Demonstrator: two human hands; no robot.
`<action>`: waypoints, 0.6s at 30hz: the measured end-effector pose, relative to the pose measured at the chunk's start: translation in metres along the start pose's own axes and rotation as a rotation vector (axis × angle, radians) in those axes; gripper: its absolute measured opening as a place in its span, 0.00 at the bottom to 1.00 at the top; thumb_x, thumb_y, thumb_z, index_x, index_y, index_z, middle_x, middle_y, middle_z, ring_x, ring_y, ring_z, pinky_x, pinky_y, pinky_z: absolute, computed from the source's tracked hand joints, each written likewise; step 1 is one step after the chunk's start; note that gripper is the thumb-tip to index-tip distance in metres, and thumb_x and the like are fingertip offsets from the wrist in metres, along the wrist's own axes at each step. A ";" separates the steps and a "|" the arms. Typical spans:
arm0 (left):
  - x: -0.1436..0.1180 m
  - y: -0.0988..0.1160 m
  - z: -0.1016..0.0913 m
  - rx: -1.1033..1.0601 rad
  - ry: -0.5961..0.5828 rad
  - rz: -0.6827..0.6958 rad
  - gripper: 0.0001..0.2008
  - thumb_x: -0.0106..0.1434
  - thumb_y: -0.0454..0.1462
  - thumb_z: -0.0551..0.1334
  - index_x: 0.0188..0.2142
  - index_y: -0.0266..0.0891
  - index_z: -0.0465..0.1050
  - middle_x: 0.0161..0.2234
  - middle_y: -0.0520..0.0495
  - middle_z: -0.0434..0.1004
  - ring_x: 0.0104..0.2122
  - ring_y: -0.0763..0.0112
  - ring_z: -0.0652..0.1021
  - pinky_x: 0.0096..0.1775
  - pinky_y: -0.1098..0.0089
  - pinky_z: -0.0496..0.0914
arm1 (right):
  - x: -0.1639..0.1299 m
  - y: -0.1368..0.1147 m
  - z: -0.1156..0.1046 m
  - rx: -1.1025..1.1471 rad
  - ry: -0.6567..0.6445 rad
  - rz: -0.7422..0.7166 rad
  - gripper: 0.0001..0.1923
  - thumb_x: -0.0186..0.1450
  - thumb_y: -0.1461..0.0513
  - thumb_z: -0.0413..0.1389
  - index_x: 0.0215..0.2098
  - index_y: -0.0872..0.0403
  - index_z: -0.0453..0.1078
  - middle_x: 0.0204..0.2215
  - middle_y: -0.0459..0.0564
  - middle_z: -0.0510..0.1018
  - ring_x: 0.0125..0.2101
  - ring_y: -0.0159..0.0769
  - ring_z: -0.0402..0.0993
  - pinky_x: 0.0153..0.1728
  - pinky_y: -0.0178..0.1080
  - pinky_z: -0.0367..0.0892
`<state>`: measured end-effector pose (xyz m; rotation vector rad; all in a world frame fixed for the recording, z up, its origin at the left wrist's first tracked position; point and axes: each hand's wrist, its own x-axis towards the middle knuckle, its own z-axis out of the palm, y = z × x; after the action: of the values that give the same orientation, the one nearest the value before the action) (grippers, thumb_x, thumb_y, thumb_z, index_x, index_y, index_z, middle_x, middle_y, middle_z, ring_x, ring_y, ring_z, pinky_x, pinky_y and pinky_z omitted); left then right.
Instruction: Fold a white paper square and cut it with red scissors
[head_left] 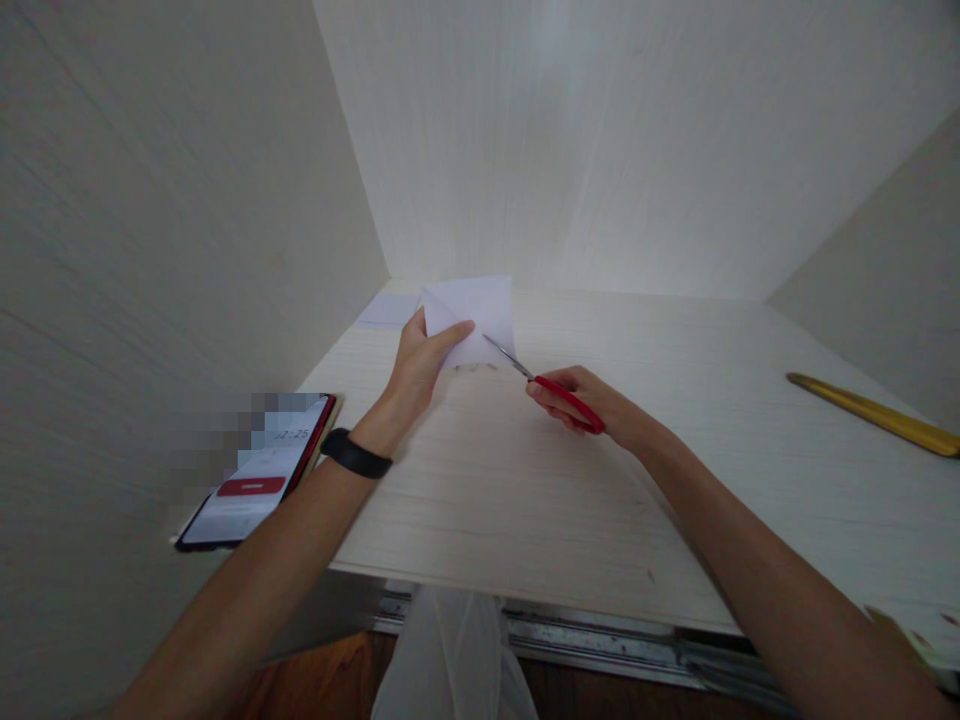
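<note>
From my end I see the right hand [609, 400] curled around the red handles of the scissors [564, 394], gripping them over the tabletop [487, 480]. Their metal blades reach up and to the left, the tip in front of the lower part of the white paper [484, 300]; I cannot tell whether the tip touches it, or how far apart the blades stand. The left hand [421, 362] pinches the paper at its left side, thumb laid across the front and fingers behind. The paper is tilted up toward me, and a diagonal line runs in from its upper left corner.

Behind the left hand, a pale sheet [384, 311] lies flat near the back corner. A black wristband [356, 455] circles the left wrist, and just beside it I make out a phone [262, 470] with a lit screen and a red bar, its upper left part pixelated. Well apart on the right, a long golden object [870, 408] lies on the tabletop. Below the front edge I see a metal rail [577, 636] and light cloth [454, 655] over the person's legs.
</note>
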<state>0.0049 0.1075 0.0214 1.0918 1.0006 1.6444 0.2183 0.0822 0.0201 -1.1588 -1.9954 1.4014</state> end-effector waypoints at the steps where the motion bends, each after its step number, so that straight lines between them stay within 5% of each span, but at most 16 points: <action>1: 0.000 0.000 0.000 -0.002 -0.004 0.001 0.20 0.46 0.36 0.70 0.40 0.36 0.72 0.41 0.43 0.79 0.39 0.62 0.78 0.43 0.62 0.73 | 0.000 0.000 0.000 -0.009 -0.001 0.000 0.26 0.59 0.42 0.54 0.19 0.53 0.54 0.15 0.39 0.57 0.14 0.23 0.53 0.15 0.31 0.50; 12: 0.000 -0.001 -0.001 -0.005 -0.013 0.034 0.20 0.47 0.36 0.70 0.40 0.35 0.73 0.41 0.42 0.79 0.40 0.61 0.78 0.45 0.61 0.72 | 0.002 0.002 -0.001 0.003 -0.010 0.045 0.25 0.60 0.44 0.54 0.20 0.53 0.54 0.15 0.39 0.58 0.13 0.23 0.53 0.14 0.31 0.49; 18: 0.003 -0.003 -0.005 -0.008 0.000 0.092 0.19 0.48 0.37 0.70 0.40 0.35 0.73 0.43 0.42 0.79 0.42 0.60 0.78 0.46 0.62 0.71 | 0.001 0.008 -0.008 -0.015 -0.125 0.022 0.24 0.61 0.44 0.53 0.21 0.53 0.55 0.15 0.39 0.58 0.15 0.23 0.53 0.16 0.31 0.49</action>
<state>0.0006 0.1105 0.0176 1.1474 0.9548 1.7207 0.2268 0.0890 0.0159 -1.1277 -2.0868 1.5062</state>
